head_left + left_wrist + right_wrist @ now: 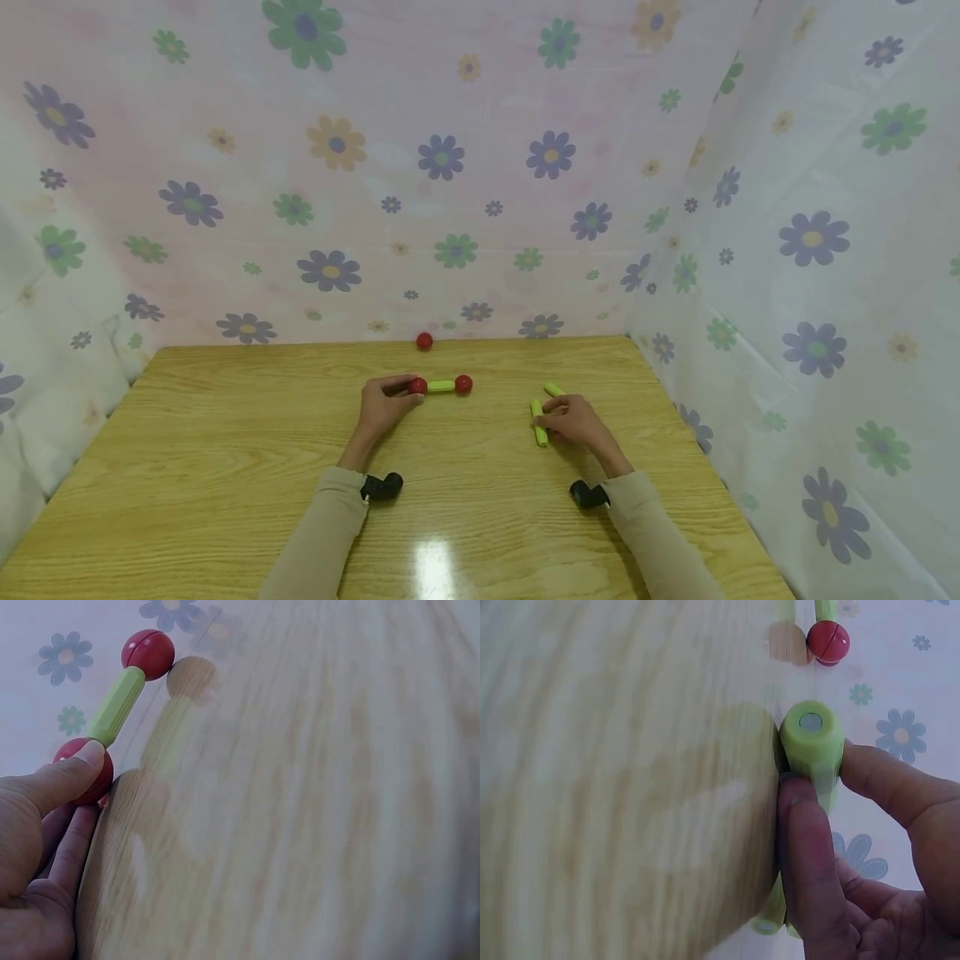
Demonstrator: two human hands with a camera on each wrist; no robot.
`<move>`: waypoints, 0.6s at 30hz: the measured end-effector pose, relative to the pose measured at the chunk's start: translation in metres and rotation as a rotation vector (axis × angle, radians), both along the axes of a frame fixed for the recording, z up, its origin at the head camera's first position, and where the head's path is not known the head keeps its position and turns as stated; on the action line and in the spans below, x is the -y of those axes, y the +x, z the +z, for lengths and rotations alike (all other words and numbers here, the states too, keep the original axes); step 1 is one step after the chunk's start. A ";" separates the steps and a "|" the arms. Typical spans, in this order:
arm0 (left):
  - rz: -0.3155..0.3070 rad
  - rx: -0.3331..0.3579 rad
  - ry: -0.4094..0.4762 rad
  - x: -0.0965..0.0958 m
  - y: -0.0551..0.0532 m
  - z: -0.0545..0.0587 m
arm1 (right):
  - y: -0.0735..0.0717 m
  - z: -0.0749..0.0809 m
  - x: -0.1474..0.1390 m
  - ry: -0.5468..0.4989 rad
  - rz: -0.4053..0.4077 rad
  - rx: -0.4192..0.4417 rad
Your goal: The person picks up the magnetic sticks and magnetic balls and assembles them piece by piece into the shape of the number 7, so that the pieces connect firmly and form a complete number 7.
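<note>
My left hand [382,412] pinches a red ball [417,386] between thumb and fingers, low over the table. From that ball a yellow-green magnetic rod [441,387] runs to the right and ends at a second red ball [463,384]. Thumb and fingers of my right hand [579,421] grip another yellow-green rod [812,746] near the tabletop. Its end shows a round silvery disc in the right wrist view. Just behind the right hand lies a further yellow-green rod [553,389], partly covered by the hand in the head view.
A loose red ball [424,342] sits at the back edge of the wood-grain table [225,467]. Flower-printed cloth [450,183] hangs behind the table and along both sides. Black wrist cameras [384,486] are strapped at both sleeves.
</note>
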State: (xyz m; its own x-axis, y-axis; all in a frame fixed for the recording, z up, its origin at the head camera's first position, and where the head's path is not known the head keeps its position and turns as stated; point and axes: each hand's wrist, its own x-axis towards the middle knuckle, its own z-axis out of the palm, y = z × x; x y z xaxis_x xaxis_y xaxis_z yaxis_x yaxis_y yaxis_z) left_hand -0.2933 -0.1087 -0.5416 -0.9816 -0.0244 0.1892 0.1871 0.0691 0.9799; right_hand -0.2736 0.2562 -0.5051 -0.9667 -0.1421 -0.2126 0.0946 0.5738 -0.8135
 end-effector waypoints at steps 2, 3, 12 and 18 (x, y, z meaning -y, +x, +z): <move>-0.004 0.001 0.006 0.000 -0.001 -0.001 | -0.001 0.000 0.000 0.004 -0.004 -0.003; -0.005 0.001 0.004 0.001 -0.001 -0.001 | -0.001 0.000 0.000 0.010 -0.003 -0.008; 0.005 -0.008 -0.010 0.000 0.000 -0.001 | 0.000 0.005 0.012 0.060 -0.025 -0.011; 0.000 -0.102 0.020 0.000 0.000 -0.003 | -0.003 0.004 0.018 0.093 -0.032 -0.012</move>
